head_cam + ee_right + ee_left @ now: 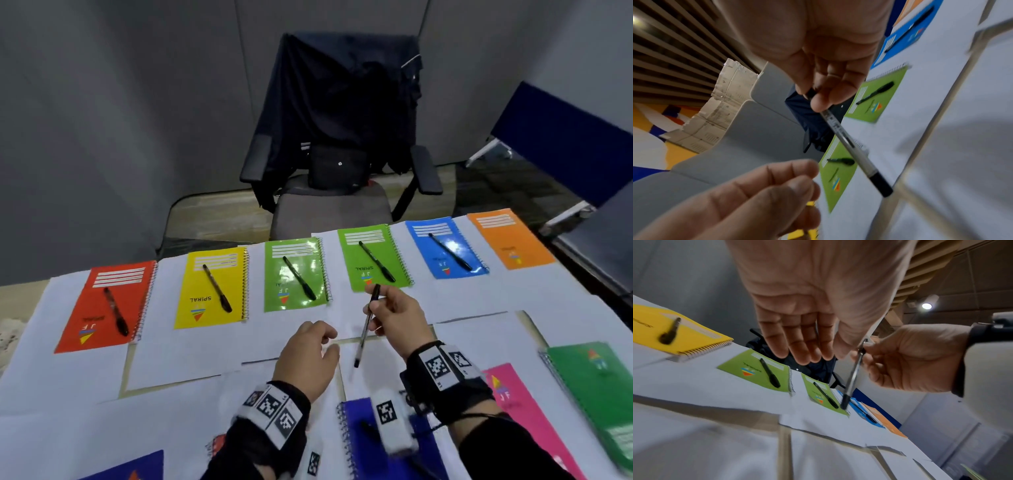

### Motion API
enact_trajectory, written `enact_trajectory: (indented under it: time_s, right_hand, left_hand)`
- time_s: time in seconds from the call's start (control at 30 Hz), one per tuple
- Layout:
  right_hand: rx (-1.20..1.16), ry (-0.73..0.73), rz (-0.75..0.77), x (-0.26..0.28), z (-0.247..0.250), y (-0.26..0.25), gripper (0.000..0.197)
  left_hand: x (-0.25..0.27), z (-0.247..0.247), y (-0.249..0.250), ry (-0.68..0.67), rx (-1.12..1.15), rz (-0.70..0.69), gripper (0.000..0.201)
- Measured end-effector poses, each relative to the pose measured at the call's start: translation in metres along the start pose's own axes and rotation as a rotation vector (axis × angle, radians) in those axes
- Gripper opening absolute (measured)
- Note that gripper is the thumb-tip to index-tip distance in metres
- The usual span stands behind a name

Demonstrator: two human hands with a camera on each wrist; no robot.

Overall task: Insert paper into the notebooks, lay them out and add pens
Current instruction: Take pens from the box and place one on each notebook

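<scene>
My right hand (pixel 378 303) pinches a clear-barrelled pen (pixel 365 329) with a black cap near its upper end, above the white paper; the capped end hangs down toward me. The right wrist view shows thumb and fingers closed round the pen (pixel 851 146). My left hand (pixel 317 339) hovers just left of it, fingers loosely bent, holding nothing. In the far row lie red (pixel 102 305), yellow (pixel 191 291), green (pixel 274 274), light green (pixel 356 253) and blue (pixel 424 250) notebooks, each with a black pen on it. The orange notebook (pixel 510 240) at the right end carries no pen.
White paper sheets (pixel 205 346) cover the table. Near me lie a dark blue spiral notebook (pixel 356 445) with a pen, a pink one (pixel 524 411), a green one (pixel 596 387) and a blue corner (pixel 137 469). An office chair (pixel 335 178) with dark cloth stands behind the table.
</scene>
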State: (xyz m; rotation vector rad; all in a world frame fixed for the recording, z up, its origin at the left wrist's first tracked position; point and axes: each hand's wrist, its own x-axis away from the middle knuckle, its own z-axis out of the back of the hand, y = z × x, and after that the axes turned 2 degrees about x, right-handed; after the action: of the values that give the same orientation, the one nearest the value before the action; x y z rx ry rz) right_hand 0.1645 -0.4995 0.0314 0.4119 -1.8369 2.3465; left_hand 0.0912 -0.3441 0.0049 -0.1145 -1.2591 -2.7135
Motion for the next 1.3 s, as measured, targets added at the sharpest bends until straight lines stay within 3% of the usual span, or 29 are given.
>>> enact_trajectory:
  time_s: [0.17,0.37,0.67,0.8,0.97,1.3]
  right_hand:
    - [0.084,0.092,-0.023,-0.005,0.070,0.028,0.023]
    - [0.365,0.201,-0.053,-0.005,0.154,0.070,0.024]
    - [0.638,0.375,-0.232,-0.001,0.266,0.117,0.033]
    - [0.710,0.406,-0.263,0.001,0.288,0.137,0.030]
    - [0.860,0.367,-0.297,-0.006,0.304,0.150,0.034]
    - [0.941,0.360,-0.398,-0.018,0.329,0.174,0.024]
  left_hand:
    - [-0.018,-0.048,0.020,-0.071,-0.052,0.048,0.021]
    - [-0.033,-0.113,0.036,-0.223,-0.142,0.080,0.026]
    - [-0.048,-0.161,0.047,-0.364,-0.412,0.137,0.067]
    - [-0.054,-0.170,0.054,-0.408,-0.535,0.181,0.076]
    - [-0.062,-0.182,0.069,-0.421,-0.641,0.240,0.073]
    - [-0.069,-0.189,0.078,-0.424,-0.744,0.280,0.069]
